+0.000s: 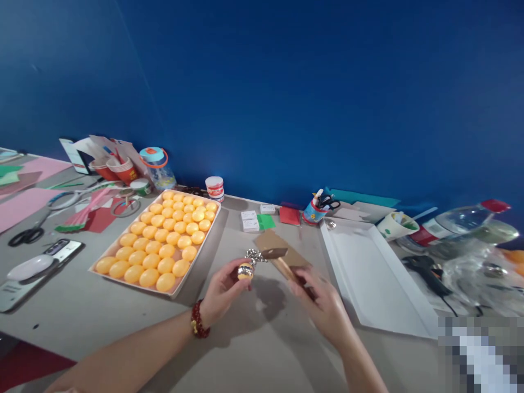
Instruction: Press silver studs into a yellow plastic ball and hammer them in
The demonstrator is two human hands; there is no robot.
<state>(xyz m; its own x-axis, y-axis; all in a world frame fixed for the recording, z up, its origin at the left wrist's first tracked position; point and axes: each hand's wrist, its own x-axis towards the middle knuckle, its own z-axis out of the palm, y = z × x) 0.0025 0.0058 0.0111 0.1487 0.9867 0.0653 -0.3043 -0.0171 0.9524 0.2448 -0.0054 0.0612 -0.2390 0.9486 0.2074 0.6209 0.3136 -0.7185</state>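
Observation:
My left hand (224, 290) is closed around an orange ball (245, 272) with a shiny silver band across its middle. Just behind the ball is a cluster of small silver beads (254, 255); whether it hangs from the ball or lies on the table I cannot tell. My right hand (317, 295) grips the wooden handle of what looks like a small hammer (282, 265). Its dark brown head points left, close to the beads. Beneath the hammer lies a piece of brown cardboard (270, 240). To the left, a shallow box (175, 292) holds rows of similar orange balls.
A white tray (379, 284) lies on the right, with a glue gun (428, 275) and a plastic bottle (454, 221) beyond it. A cup of scissors and pens (314, 212) stands near the blue wall. Far left are a phone (61, 251) and black-handled scissors (27, 236).

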